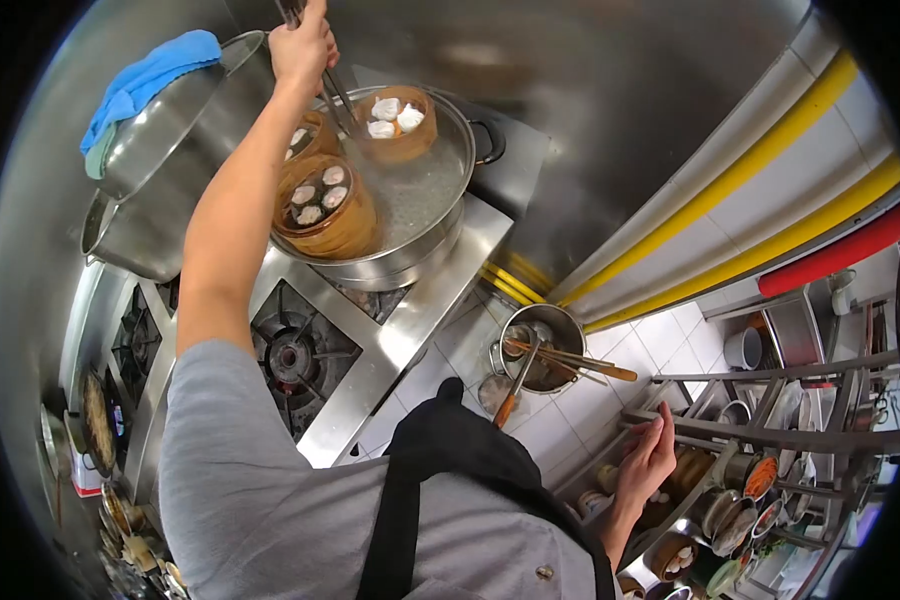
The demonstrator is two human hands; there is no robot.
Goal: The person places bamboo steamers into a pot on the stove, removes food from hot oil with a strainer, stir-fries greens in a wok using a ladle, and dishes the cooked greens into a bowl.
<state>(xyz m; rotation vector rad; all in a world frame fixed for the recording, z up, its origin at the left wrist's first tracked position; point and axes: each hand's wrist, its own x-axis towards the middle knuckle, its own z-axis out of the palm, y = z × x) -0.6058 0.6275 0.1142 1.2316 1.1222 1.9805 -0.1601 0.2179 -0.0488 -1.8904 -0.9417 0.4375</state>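
At the stainless-steel range, the left hand, closed around long metal tongs, positions them between round tan bamboo baskets in a wide steel pan, seemingly requiring careful tip alignment; the right hand is open and empty.

Walled in shiny steel wall, streaked with glare. Floored in white square tiles, dark-jointed. Edged with yellow bars and red bar. Furnished with crowded metal rack.
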